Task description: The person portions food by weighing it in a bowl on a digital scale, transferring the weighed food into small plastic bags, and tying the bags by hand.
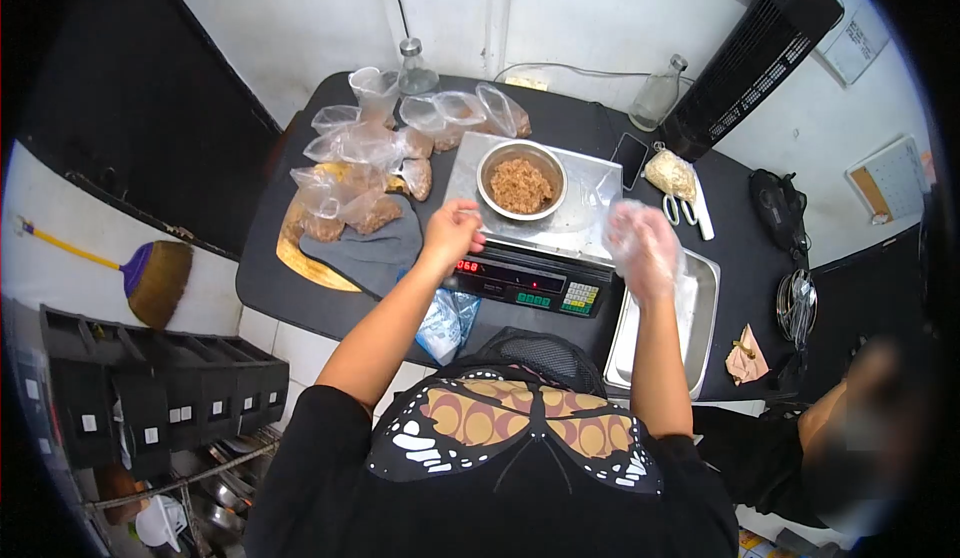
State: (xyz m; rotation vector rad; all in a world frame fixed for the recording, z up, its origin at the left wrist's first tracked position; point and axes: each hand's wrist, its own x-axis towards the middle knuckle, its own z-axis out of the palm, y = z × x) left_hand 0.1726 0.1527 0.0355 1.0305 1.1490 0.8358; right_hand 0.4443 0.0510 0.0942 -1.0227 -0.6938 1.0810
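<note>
My left hand (pixel 455 233) hovers at the near left edge of the digital scale (pixel 525 280), its fingers loosely bent and nothing visible in them. A thin clear plastic glove covers my right hand (pixel 643 243), which is raised over the far end of a steel tray (pixel 690 333). Its fingers look bent but apart, though the glove blurs their outline. Between my hands, a round metal bowl (pixel 483 186) of brown shredded food (pixel 521 186) rests on the scale's steel plate (pixel 590 218). Red digits glow on the display.
Several bags of brown food (pixel 375 213) crowd the table's left side, partly on a dark grey cloth (pixel 375 253). Right of the scale lie a phone (pixel 630 158), scissors (pixel 680 210) and a filled bag (pixel 670 173). A tower fan (pixel 755 58) stands behind. Another person (pixel 820 423) is at right.
</note>
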